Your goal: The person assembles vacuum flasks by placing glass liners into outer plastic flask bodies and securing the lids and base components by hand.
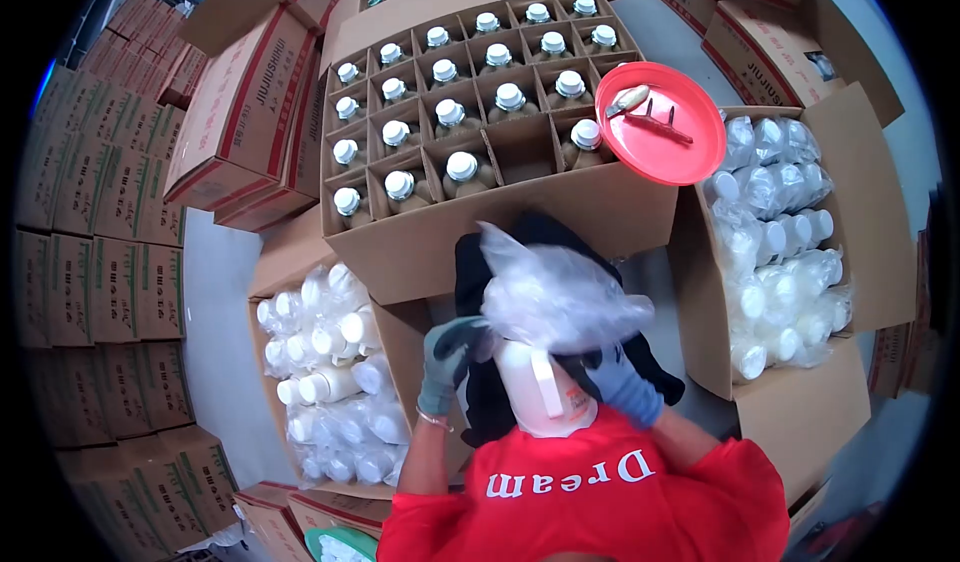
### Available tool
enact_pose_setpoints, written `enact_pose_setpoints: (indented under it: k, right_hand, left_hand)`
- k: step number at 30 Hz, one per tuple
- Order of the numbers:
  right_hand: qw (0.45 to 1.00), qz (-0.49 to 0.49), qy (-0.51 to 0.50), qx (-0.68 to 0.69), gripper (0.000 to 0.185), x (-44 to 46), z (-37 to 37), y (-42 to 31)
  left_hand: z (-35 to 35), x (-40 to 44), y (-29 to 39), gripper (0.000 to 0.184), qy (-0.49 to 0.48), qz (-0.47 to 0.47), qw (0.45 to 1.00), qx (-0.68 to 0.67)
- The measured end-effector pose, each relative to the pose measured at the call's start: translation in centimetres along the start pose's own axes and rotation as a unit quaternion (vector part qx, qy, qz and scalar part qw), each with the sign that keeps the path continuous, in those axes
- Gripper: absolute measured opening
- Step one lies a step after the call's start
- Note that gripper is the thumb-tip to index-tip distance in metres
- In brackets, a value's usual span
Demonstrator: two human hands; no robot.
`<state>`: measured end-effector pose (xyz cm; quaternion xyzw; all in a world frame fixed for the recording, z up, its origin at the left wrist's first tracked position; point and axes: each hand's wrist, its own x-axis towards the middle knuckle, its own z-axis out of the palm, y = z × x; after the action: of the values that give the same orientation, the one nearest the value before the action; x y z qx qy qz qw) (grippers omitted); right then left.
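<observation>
A white plastic jug (525,390) with a moulded handle stands against my lap, and a crumpled clear plastic bag (565,297) covers its top. My left hand (450,362), in a grey-green glove with dark fingers, is closed on the bag's edge at the jug's left side. On the other side, my right hand (615,380) in a blue-grey glove has its dark fingers bent at the bag's lower edge, close against the jug. Part of its grip is hidden. In front of me a divided carton (470,222) holds several white-capped bottles (461,167).
A red round plate (690,162) with small tools rests on the carton's right corner. Open boxes of bagged white bottles stand left (330,337) and right (785,247). Stacked cartons (115,212) line the left side. A green-rimmed container (345,542) sits bottom left.
</observation>
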<state>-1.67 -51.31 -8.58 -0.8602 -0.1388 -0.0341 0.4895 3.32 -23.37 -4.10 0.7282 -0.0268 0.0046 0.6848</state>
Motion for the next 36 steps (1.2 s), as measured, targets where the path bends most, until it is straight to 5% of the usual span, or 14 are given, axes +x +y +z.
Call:
enact_pose_setpoints:
  k: [6, 10, 12, 13, 17, 19, 22, 24, 26, 28, 30, 33, 35, 36]
  right_hand:
    - [0.963, 0.168, -0.078, 0.195, 0.071, 0.2, -3.2, -5.3]
    - [0.952, 0.191, -0.195, 0.141, 0.080, -5.6, -2.6, -1.0]
    - [0.930, 0.278, -0.178, 0.159, 0.081, -5.9, -4.7, -3.1]
    - [0.906, 0.269, -0.023, 0.326, 0.078, -5.5, -4.8, -4.1]
    - [0.811, 0.429, -0.052, 0.395, 0.074, -5.3, -9.7, -1.1]
    - [0.902, 0.346, -0.129, 0.222, 0.076, -3.6, -11.7, -2.0]
    - [0.997, -0.016, -0.072, -0.028, 0.077, 0.1, -10.2, -1.1]
    - [0.994, -0.016, -0.107, 0.028, 0.082, 1.2, -6.4, -2.3]
    - [0.991, -0.030, -0.127, -0.027, 0.088, -0.6, -2.9, -3.6]
    - [0.980, -0.112, -0.166, 0.017, 0.085, -3.4, -2.4, -1.9]
    - [0.967, -0.103, -0.220, 0.077, 0.077, -4.7, -5.5, -1.1]
    - [0.946, -0.104, -0.258, 0.166, 0.062, -5.6, -9.9, 1.5]
    - [0.929, 0.075, -0.269, 0.241, 0.049, -5.4, -14.9, 5.7]
    - [0.969, 0.185, -0.153, 0.064, 0.040, -5.4, -17.2, 7.6]
  left_hand:
    - [2.1, -0.5, 8.2, 0.041, -0.344, 0.224, 0.902, 0.131]
    - [2.8, -4.3, 8.7, 0.043, -0.493, 0.105, 0.843, 0.187]
    - [2.5, -6.2, 8.9, 0.044, -0.540, -0.027, 0.820, 0.189]
    - [1.9, -7.9, 6.1, 0.041, -0.558, -0.134, 0.812, 0.107]
    - [-4.1, -10.6, -0.4, 0.036, -0.392, -0.368, 0.843, 0.014]
    - [-6.0, -10.7, -3.2, 0.033, -0.332, -0.388, 0.858, 0.062]
    - [-8.6, -8.5, -4.7, 0.036, -0.512, -0.270, 0.724, 0.376]
    - [-5.8, -4.6, 4.0, 0.043, -0.250, -0.360, 0.786, 0.435]
    - [-4.1, -1.9, 7.5, 0.049, -0.057, -0.323, 0.942, 0.072]
    - [0.0, -0.1, 12.1, 0.044, -0.061, -0.400, 0.912, 0.073]
    - [4.7, 1.6, 13.2, 0.034, -0.182, -0.315, 0.867, 0.339]
    - [4.9, 3.8, 13.0, 0.031, -0.235, -0.456, 0.832, 0.211]
    - [3.1, 4.6, 12.5, 0.031, -0.289, -0.544, 0.764, 0.192]
    - [1.7, 4.2, 11.5, 0.032, -0.310, -0.567, 0.742, 0.178]
